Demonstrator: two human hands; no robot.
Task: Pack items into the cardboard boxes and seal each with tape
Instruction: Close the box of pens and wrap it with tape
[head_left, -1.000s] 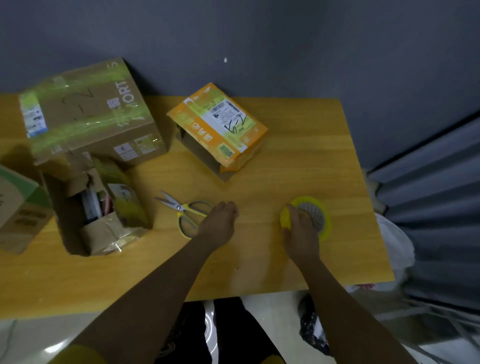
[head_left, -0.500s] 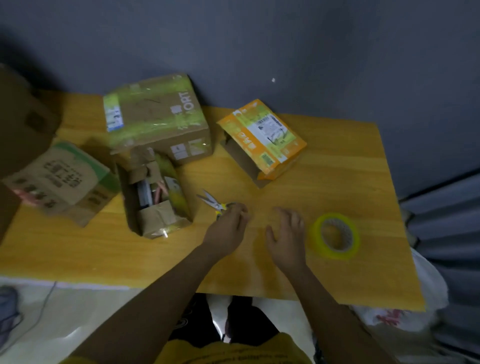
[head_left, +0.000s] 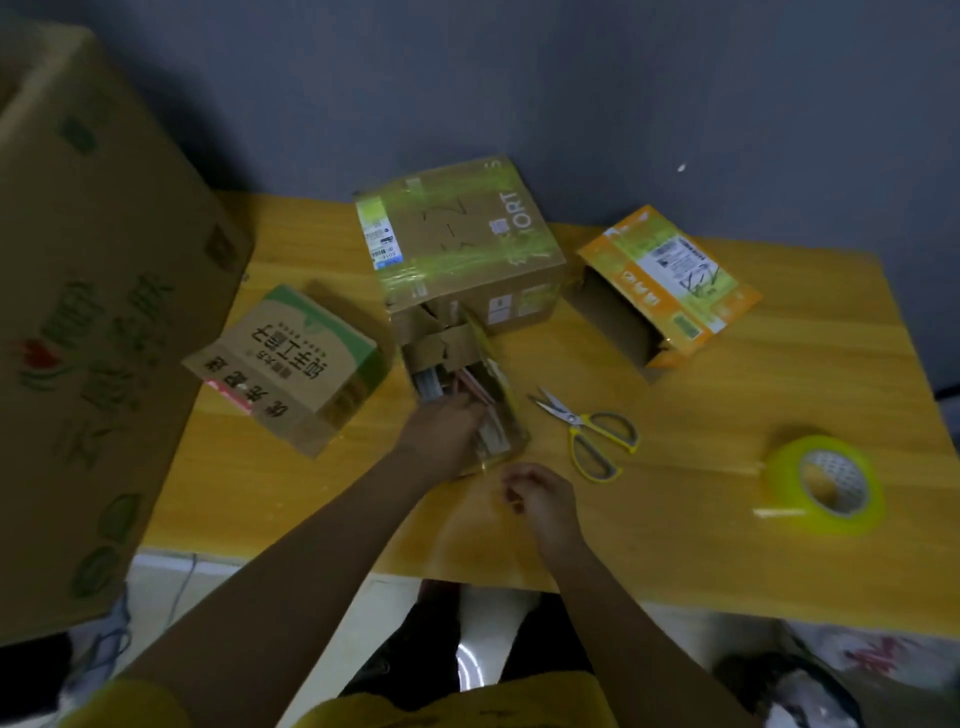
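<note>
Left hand: our left hand has left the scissors and now reaches into the small open box; its fingers are buried among the contents, so we cannot tell whether they grasp anything
Right hand: our right hand has let go of the tape roll and now hovers above the table near its front edge, just beside the open box; the fingers are loosely curled and hold nothing
Open box: it sits mid-table against the front of the taped box, flaps still up, items standing inside; not yet sealed
Taped box: at the back edge of the table, already wrapped in green tape
Tape roll: lying flat towards the right edge, well apart from both hands
Scissors: flat on the table between the open box and the tape roll, untouched
Other boxes: an orange box lies open towards the back right corner; a printed box lies towards the left edge
Meaning: we judge that both tools are set down so we can settle the contents and fold the flaps; taping comes after
</note>
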